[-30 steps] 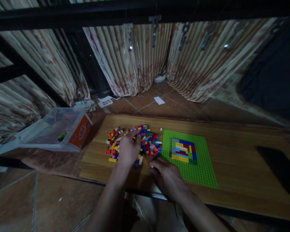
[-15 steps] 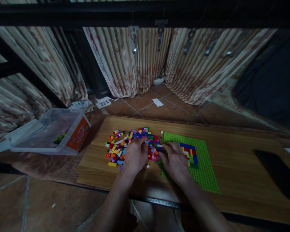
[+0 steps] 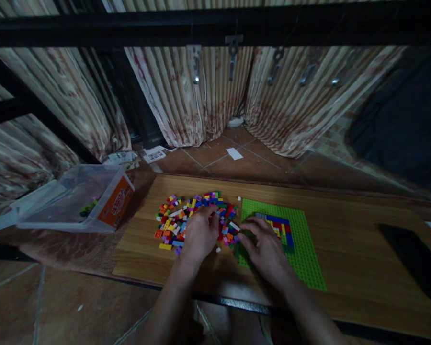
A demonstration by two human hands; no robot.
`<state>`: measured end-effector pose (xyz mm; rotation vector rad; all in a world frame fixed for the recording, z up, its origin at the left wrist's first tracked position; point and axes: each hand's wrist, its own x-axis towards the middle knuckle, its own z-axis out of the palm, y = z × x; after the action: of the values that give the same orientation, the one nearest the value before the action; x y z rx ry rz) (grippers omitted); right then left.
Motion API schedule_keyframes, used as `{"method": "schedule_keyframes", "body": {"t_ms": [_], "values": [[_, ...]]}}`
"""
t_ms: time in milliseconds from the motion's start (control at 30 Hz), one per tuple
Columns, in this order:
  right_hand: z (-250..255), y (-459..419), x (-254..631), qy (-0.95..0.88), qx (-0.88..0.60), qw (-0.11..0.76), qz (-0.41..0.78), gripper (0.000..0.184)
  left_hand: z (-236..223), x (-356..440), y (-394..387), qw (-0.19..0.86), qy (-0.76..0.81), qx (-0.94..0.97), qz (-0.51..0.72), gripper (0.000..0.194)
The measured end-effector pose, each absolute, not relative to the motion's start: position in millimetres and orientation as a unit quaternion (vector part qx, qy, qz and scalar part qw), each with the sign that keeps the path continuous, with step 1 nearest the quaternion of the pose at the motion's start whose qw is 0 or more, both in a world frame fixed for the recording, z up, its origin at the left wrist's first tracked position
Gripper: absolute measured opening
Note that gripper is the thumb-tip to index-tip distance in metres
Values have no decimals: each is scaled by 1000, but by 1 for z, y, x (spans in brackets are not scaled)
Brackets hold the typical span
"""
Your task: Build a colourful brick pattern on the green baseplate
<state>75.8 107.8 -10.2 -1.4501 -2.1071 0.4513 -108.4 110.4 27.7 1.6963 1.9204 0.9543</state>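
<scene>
My left hand (image 3: 202, 232) rests over a pile of small coloured building bricks (image 3: 174, 218), its index finger and thumb spread a little apart among the pieces. At the pile's right edge, my right hand (image 3: 264, 242) has its index finger and thumb apart, with the tips beside a white brick (image 3: 234, 225). That hand partly covers a green baseplate (image 3: 307, 261). On the baseplate sits a flat square of blue, red, yellow and grey bricks (image 3: 289, 235), its left side hidden by the hand. One small white brick (image 3: 218, 249) lies just below the pile.
A clear plastic bin (image 3: 68, 223) with an orange label stands left of the wooden board (image 3: 348, 249). A dark flat object (image 3: 411, 258) lies at the board's right. Another small white brick (image 3: 239, 198) sits near the baseplate's corner. Curtains (image 3: 215, 105) hang beyond.
My right hand has moved up and right from the board's near side to the pile's edge, and a small white brick now lies below the pile. My left hand has drawn slightly right.
</scene>
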Motion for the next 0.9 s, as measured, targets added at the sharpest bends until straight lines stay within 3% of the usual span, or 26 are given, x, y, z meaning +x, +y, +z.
{"method": "schedule_keyframes", "body": {"t_ms": [233,433,600,900], "values": [[-11,131,61,-774,-549,294,114,32,31,-114,111,205,698,593,345,26],[-6,156,42,-803,-525,266,95,40,29,-114,112,227,689,594,346,29],[-9,157,37,-808,-508,261,145,37,30,-121,111,237,680,596,355,29],[-4,143,35,-708,-489,393,324,36,31,-114,111,267,677,585,359,29]]}}
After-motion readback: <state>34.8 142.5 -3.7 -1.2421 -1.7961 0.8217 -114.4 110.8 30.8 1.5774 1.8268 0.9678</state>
